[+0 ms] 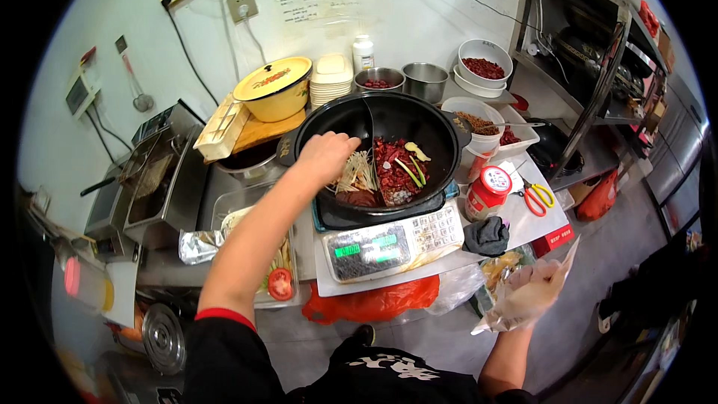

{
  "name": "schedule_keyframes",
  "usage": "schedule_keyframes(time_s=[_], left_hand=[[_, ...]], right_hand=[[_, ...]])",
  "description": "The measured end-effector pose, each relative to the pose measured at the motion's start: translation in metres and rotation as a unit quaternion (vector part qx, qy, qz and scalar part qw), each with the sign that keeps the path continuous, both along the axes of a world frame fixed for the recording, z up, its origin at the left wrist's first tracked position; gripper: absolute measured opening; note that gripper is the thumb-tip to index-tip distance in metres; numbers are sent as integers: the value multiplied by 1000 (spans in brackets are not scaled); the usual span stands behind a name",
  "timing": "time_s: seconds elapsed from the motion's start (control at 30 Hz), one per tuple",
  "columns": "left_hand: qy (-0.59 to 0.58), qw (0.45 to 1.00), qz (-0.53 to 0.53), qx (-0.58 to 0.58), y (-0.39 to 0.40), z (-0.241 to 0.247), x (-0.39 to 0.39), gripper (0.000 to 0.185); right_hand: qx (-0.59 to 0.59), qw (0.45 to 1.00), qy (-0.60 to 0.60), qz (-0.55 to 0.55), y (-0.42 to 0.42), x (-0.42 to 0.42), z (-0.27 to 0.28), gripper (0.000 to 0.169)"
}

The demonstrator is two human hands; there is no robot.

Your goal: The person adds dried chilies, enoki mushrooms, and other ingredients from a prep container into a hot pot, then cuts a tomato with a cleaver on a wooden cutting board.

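A black divided hot pot (437,118) rests on an electronic scale (392,244) in front of me. Over its left half reaches my left hand (331,156), fingers bent down above enoki mushrooms (358,173); whether they grip anything is hidden. A dark red-brown lump (357,198) lies below the mushrooms. The right half holds dried red chillies (392,160), green onion pieces (411,173) and ginger slices (417,151). At the lower right, away from the pot, my right hand (524,292) is inside or behind a translucent plastic bag and holds it.
A red-labelled jar (488,193), a dark cloth (487,237) and scissors (537,200) lie right of the scale. A yellow enamel pot (275,90), steel tubs and chilli bowls (485,62) line the back. A tray with a cut tomato (280,284) is under my left forearm.
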State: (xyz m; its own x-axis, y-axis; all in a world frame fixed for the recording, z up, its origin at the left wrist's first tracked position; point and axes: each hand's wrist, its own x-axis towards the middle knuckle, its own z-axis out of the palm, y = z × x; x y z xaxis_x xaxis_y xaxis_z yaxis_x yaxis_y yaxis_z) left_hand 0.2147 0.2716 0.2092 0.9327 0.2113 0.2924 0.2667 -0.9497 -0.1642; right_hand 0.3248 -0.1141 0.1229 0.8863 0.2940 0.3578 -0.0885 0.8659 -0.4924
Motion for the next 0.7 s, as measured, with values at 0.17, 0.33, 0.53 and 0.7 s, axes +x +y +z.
schedule_keyframes(time_s=[0.17, 0.33, 0.53, 0.7], left_hand=[[287, 947, 5, 146, 65, -25, 47, 27], [337, 910, -107, 215, 85, -72, 76, 24], [393, 864, -200, 244, 83, -52, 76, 13], [383, 868, -210, 237, 93, -38, 60, 10]], right_hand=[[13, 997, -63, -44, 5, -13, -6, 22], [53, 995, -54, -66, -3, -27, -22, 15], [23, 995, -23, -99, -3, -31, -27, 16], [4, 996, -12, -94, -4, -23, -32, 16]])
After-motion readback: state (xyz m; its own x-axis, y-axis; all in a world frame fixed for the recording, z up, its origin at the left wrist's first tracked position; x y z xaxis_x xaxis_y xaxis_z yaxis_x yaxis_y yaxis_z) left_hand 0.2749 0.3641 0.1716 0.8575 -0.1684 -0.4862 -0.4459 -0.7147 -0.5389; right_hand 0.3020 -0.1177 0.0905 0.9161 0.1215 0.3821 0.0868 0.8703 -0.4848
